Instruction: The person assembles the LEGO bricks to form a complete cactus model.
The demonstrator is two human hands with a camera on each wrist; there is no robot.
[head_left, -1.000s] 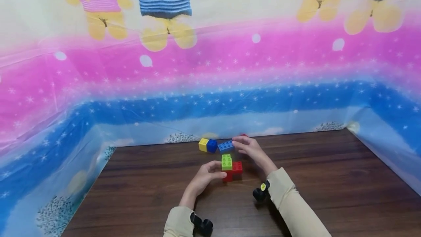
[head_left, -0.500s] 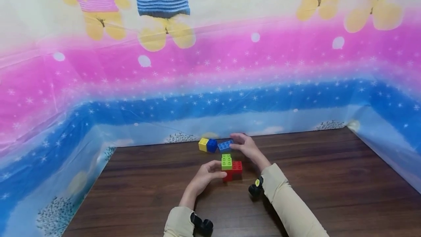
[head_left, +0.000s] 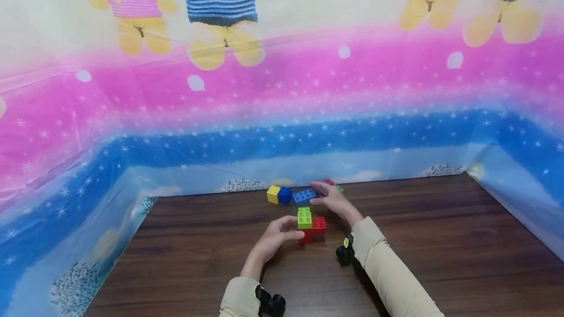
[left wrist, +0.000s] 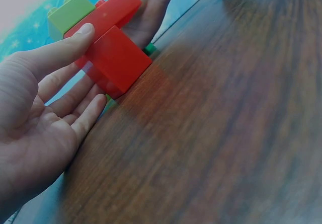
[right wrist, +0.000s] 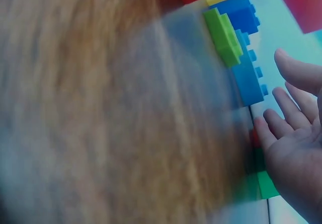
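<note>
My left hand [head_left: 275,237] grips a small brick stack, its thumb on one side and its fingers behind. On top of the stack is a lime-green brick [head_left: 304,217]. Under it lies a red brick [head_left: 318,224] that juts right, over another red brick [left wrist: 118,58] at the table top. My right hand [head_left: 334,200] holds nothing, its fingers loosely bent and spread, thumb apart. Its fingertips hover right beside a blue brick [head_left: 304,196] with studs. In the right wrist view the palm [right wrist: 297,148] faces that blue brick [right wrist: 248,83].
Left of the blue brick are a dark blue brick [head_left: 284,195] and a yellow brick [head_left: 273,193]. Red [head_left: 328,181] and green [head_left: 339,188] bricks show partly behind my right hand. Another lime-green brick [right wrist: 221,36] appears in the right wrist view. A printed cloth [head_left: 282,141] borders the dark wooden table [head_left: 198,248].
My right hand has moved a little left toward the blue brick, uncovering parts of the red and green bricks behind it. My left hand stays on the stack.
</note>
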